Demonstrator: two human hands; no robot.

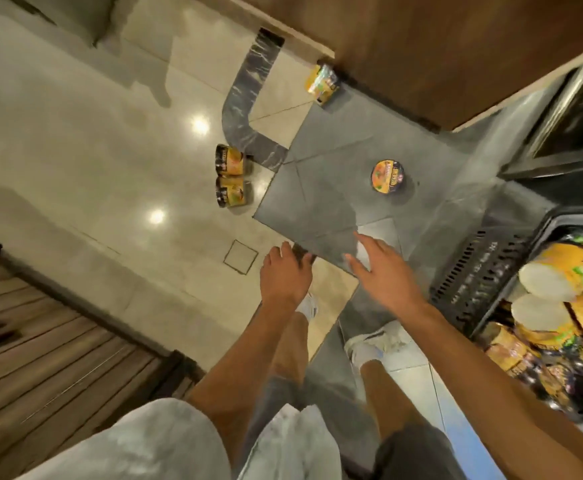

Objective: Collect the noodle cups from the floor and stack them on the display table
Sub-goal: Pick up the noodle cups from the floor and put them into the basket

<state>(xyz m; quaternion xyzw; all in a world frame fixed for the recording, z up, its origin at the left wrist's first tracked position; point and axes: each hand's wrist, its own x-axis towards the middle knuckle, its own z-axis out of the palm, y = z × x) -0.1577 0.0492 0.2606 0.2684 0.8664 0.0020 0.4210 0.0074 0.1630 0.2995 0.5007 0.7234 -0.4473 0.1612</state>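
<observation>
Both hands (383, 271) empty; black basket (473, 282) holds piled noodle cups (560, 271).

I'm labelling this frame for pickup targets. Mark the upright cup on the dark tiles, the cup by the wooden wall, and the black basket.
upright cup (388, 178), head view, on its printed lid.
cup by the wooden wall (322, 83), head view, on its side wall.
black basket (473, 271), head view, on its slotted wall.

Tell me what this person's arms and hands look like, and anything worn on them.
Both forearms are bare to the elbow. The left hand and right hand are ungloved, with no watch, ring or band visible. Pale grey-white short sleeves cover the upper arms.
</observation>
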